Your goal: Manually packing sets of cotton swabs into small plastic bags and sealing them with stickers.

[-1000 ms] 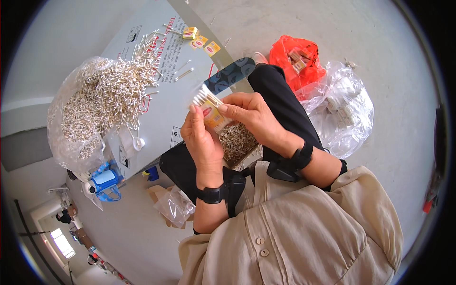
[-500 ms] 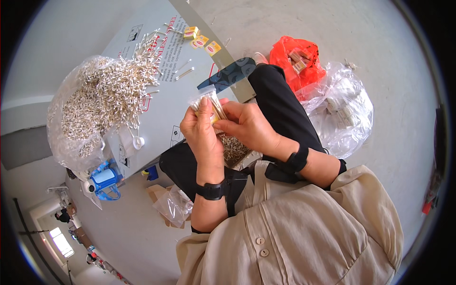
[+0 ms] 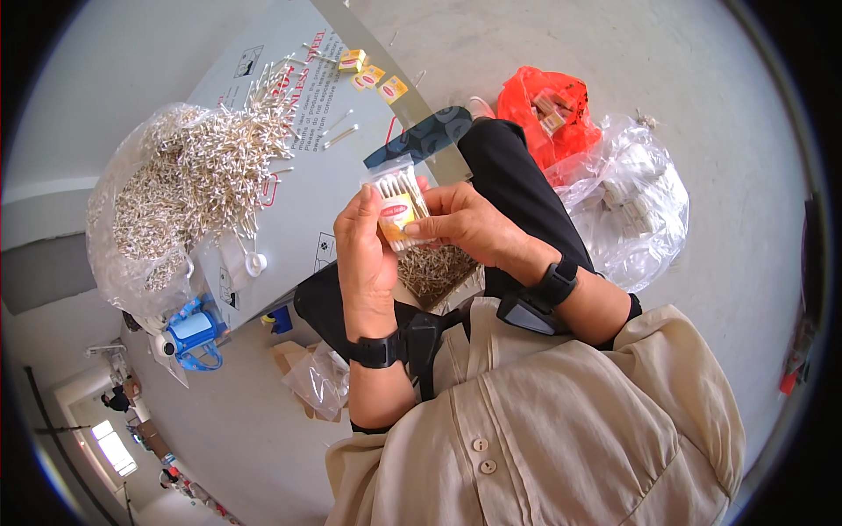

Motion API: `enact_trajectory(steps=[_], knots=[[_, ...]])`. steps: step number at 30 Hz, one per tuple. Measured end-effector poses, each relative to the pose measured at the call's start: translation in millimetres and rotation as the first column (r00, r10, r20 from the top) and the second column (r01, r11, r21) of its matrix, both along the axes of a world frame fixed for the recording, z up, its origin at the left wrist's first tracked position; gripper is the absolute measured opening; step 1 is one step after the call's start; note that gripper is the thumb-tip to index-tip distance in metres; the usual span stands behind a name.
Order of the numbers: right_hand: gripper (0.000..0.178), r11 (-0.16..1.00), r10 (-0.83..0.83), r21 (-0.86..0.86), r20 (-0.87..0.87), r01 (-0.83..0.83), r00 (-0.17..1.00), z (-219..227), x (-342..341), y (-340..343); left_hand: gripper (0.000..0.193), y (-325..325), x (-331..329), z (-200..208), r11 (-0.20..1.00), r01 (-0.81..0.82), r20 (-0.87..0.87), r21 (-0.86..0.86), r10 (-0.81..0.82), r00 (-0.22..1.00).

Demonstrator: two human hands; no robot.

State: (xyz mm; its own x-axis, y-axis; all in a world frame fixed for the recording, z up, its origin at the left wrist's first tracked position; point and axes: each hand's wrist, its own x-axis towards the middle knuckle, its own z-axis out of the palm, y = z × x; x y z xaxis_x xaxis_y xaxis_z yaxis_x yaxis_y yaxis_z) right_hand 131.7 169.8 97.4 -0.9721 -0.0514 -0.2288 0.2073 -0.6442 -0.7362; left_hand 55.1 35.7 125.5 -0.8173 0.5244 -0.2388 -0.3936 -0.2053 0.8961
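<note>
Evidently, from the head view, both bare hands are engaged on one article: a clear packet (image 3: 401, 185) of white-tipped swabs bearing a yellow label (image 3: 396, 211) with a red oval, held above the lap, its upper end leaning slightly left. The left hand (image 3: 364, 254) grasps the packet along its left side; its fingers are partly hidden behind. The right hand (image 3: 474, 224) grips the right side, thumb pressed on the label's lower part. Just below the hands, an open-topped box (image 3: 436, 273) contains a mass of swabs. On the grey table (image 3: 303, 206) to the left, a large heap of loose swabs (image 3: 210, 162) spills from a transparent bag (image 3: 118, 285); a few stray swabs (image 3: 341, 137) lie apart, near several small yellow packages (image 3: 392, 88) by the table's edge. A blue bottle (image 3: 191, 331) is beside the table's near corner. On the floor (image 3: 728, 114) to the right, a red bag (image 3: 517, 101) with small packages inside touches a clear plastic bag (image 3: 653, 241) with whitish contents.
</note>
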Motion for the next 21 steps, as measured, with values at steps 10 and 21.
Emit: enact_trajectory(steps=[10,21], knots=[[0.019,0.962,-0.122,0.230,-0.129,0.149,0.984,-10.4,-1.1,-1.2,0.031,9.1,14.5,12.8,0.998,0.048,-0.337,0.043,-0.031,0.941],[0.025,0.802,-0.141,0.511,-0.342,0.310,0.929,5.3,-0.9,7.8,0.029,7.1,9.7,14.0,1.000,0.008,-0.609,-0.018,-0.017,0.793]])
